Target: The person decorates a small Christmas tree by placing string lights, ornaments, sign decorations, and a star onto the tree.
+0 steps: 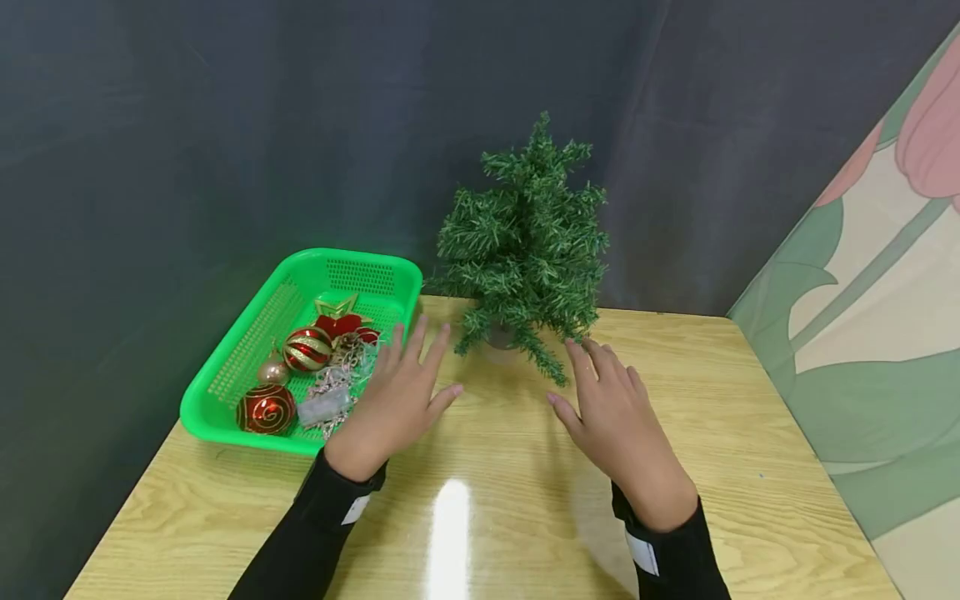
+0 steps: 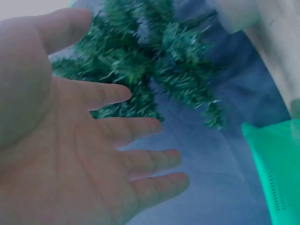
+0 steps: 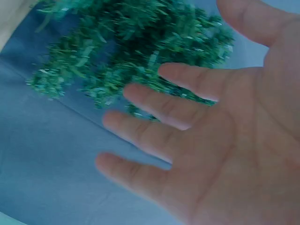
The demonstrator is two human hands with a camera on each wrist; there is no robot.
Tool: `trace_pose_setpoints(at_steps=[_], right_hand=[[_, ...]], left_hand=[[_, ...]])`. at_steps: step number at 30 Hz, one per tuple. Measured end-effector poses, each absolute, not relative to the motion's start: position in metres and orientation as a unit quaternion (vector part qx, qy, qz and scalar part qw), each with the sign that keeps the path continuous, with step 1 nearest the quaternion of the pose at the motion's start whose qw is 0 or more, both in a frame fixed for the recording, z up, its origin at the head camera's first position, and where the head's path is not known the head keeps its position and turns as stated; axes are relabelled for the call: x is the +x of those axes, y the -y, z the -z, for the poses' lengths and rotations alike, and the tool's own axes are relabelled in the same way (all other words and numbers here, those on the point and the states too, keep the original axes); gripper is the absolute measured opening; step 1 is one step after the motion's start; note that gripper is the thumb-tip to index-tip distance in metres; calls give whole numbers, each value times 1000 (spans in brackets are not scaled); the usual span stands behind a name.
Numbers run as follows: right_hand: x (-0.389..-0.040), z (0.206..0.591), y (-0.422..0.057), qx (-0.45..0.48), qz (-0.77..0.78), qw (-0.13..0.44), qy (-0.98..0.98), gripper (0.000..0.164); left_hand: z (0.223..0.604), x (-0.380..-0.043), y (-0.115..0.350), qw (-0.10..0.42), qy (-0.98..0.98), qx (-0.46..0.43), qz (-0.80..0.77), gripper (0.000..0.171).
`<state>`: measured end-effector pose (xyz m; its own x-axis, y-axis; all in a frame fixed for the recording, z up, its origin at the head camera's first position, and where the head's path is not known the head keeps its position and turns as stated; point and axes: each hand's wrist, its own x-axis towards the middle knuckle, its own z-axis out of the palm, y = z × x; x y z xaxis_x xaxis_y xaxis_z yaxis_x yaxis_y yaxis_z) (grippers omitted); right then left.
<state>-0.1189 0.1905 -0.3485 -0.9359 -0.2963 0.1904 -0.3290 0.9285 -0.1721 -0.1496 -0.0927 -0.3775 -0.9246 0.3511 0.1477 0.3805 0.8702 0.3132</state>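
Note:
A small artificial Christmas tree [image 1: 528,237] stands upright at the back of the wooden table, its base partly hidden under the lower branches. My left hand [image 1: 401,396] is spread over the right side of the green basket [image 1: 202,408], palm empty. On the tree's right, my right hand [image 1: 611,408] has its fingers spread, with fingertips close to the lowest branches. Both wrist views show bare palms: the left hand [image 2: 79,140] and the right hand [image 3: 211,126] each overlap the green branches and hold nothing.
Inside the basket lie a red-and-gold striped bauble [image 1: 307,349], a red bauble [image 1: 267,409], a small pink bauble [image 1: 273,370], a gold star [image 1: 336,307] and a red bow [image 1: 341,324]. A dark curtain [image 1: 300,125] hangs behind the table; a floral cloth [image 1: 862,333] is at the right.

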Motion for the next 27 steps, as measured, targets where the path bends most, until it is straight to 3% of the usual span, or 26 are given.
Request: trace_pose_setpoints(at_steps=[5, 11, 20, 27], right_hand=[[-118, 343, -175, 236, -115, 151, 953, 64], [-134, 346, -145, 336, -124, 186, 915, 56], [-177, 364, -86, 412, -118, 171, 887, 49], [-220, 380, -39, 435, -105, 128, 885, 46]], left_hand=[[365, -143, 109, 33, 971, -171, 165, 82], [351, -140, 141, 23, 980, -149, 129, 80], [343, -145, 184, -77, 992, -84, 57, 76], [348, -168, 203, -188, 976, -100, 50, 73]])
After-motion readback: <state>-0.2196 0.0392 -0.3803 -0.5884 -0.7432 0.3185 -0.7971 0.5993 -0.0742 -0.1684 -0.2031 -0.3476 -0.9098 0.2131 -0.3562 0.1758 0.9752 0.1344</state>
